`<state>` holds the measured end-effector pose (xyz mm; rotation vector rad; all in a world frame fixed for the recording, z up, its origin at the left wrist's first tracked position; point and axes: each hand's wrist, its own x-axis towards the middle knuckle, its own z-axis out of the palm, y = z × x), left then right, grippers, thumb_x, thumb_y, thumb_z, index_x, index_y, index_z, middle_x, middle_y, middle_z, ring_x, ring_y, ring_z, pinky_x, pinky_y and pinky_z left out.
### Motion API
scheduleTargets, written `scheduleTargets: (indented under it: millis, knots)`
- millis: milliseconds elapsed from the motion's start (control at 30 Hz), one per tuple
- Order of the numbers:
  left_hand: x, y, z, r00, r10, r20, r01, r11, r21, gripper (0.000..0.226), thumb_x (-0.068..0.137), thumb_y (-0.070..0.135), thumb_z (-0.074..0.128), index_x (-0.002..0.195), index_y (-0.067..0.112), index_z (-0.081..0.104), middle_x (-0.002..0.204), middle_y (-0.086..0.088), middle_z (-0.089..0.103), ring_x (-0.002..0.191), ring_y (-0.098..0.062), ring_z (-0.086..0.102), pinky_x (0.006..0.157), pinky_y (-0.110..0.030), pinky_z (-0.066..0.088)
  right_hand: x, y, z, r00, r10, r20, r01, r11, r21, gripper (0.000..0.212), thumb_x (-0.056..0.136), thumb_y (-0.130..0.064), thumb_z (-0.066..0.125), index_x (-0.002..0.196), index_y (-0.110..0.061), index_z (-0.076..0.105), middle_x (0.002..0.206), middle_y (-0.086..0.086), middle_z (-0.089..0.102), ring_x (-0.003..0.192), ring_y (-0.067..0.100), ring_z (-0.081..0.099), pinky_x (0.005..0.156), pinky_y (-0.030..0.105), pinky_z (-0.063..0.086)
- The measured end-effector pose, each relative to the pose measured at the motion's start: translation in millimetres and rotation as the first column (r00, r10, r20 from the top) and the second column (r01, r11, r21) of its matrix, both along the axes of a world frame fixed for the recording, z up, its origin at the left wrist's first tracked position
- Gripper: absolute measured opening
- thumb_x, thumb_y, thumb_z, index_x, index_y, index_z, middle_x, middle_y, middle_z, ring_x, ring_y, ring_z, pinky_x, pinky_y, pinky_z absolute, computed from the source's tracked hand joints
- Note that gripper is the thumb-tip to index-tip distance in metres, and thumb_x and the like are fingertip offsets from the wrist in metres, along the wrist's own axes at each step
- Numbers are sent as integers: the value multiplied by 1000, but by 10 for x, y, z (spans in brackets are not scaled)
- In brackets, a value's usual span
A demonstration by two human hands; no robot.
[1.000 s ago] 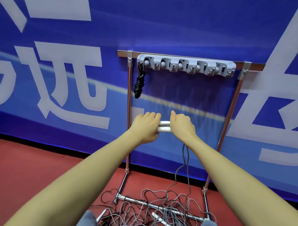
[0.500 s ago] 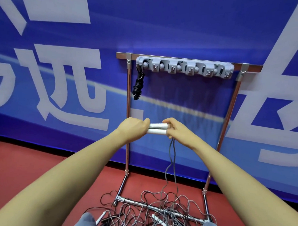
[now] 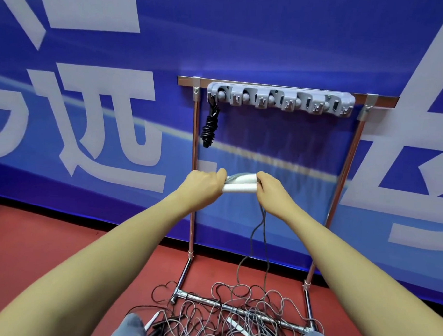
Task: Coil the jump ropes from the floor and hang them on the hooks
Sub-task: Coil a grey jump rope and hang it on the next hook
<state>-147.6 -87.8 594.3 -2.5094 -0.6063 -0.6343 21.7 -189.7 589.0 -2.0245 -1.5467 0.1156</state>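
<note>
The left hand (image 3: pixel 204 185) and the right hand (image 3: pixel 271 192) are held together, each clamped on one end of the paired white handles (image 3: pixel 240 183) of a grey jump rope, whose two strands (image 3: pixel 259 234) drop from under the right hand to the tangle on the floor (image 3: pixel 235 316) below both hands. The main risk, as I judge it, is that winding this rope drags neighbouring loops up with it, since its strands run straight into the knotted heap; a snag there could also jerk the handles out of line or shift the metal rack (image 3: pixel 194 167) whose base bar lies under the ropes. Counted: one black rope (image 3: pixel 210 127) already coiled and hung above the left hand; one rope in hand; at least two more on the floor, judging by loose white and dark handles, though the heap hides the exact number; one grey hook strip (image 3: pixel 280 99) with about five holders.
</note>
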Motion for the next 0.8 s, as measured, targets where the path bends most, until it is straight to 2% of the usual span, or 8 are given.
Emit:
scheduleTargets:
  millis: [133, 267, 367, 500, 567, 633, 733, 800]
  knots:
    - [84, -54, 41, 976, 217, 26, -208, 958, -197, 15, 87, 8, 56, 96, 8, 44, 74, -6, 55, 57, -28, 42, 48, -31, 29, -41, -19, 53, 972, 41, -229, -42, 999, 4, 23, 98, -15, 36, 94, -10, 58, 69, 3, 49, 55, 19, 56, 53, 25, 48]
    - [121, -53, -16, 940, 341, -13, -325, 880, -346, 11, 92, 5, 48, 98, 8, 40, 80, -7, 53, 65, -28, 46, 56, -34, 35, -49, -34, 129, 980, 69, -184, -76, 997, -31, 19, 91, -16, 47, 82, -2, 57, 65, 7, 46, 56, 20, 46, 54, 35, 57]
    - [92, 16, -64, 928, 370, -41, -360, 867, -344, 14, 92, 10, 50, 105, 4, 47, 84, -10, 58, 65, -27, 47, 57, -32, 35, -69, -93, 196, 991, 76, 109, -65, 993, -97, 15, 86, -14, 48, 86, -10, 63, 79, 9, 62, 68, 24, 53, 62, 39, 48]
    - [47, 31, -124, 931, 307, -198, -344, 918, -197, 13, 95, 11, 43, 106, 5, 47, 75, -5, 52, 63, -27, 45, 52, -31, 30, -128, -83, 309, 783, 38, 621, -49, 999, 2, 24, 94, -16, 42, 108, -17, 62, 103, 1, 59, 90, 30, 59, 62, 32, 34]
    - [8, 5, -115, 932, 269, -245, -305, 944, -126, 11, 94, 9, 42, 105, 6, 45, 63, 0, 41, 60, -27, 44, 45, -29, 23, -149, -34, 335, 868, -12, 496, -50, 993, 110, 26, 94, -14, 44, 112, -17, 62, 104, 0, 59, 89, 30, 59, 66, 34, 42]
    - [-30, 2, -85, 937, 207, -281, -245, 964, -107, 5, 93, 7, 41, 98, 10, 40, 59, 1, 35, 55, -25, 41, 42, -28, 18, -148, 24, 352, 995, -33, 94, 14, 981, 191, 22, 93, -13, 50, 107, -18, 66, 86, -5, 60, 69, 26, 58, 63, 38, 52]
    - [-108, -5, -32, 971, 17, -240, -35, 997, -68, 21, 81, 3, 59, 84, 10, 40, 56, -2, 46, 44, -23, 35, 40, -22, 10, -104, 78, 360, 969, -36, -246, 86, 977, 195, 15, 88, -26, 66, 85, -12, 69, 78, -1, 65, 47, 13, 51, 46, 31, 48]
    - [-157, -32, 15, 973, -87, -214, 78, 996, -49, 35, 57, -3, 77, 69, 8, 46, 42, -2, 44, 32, -21, 25, 42, -13, 3, -75, 83, 359, 952, -35, -304, 92, 980, 176, 20, 83, -28, 73, 80, -8, 70, 83, 1, 69, 61, 9, 56, 54, 26, 45]
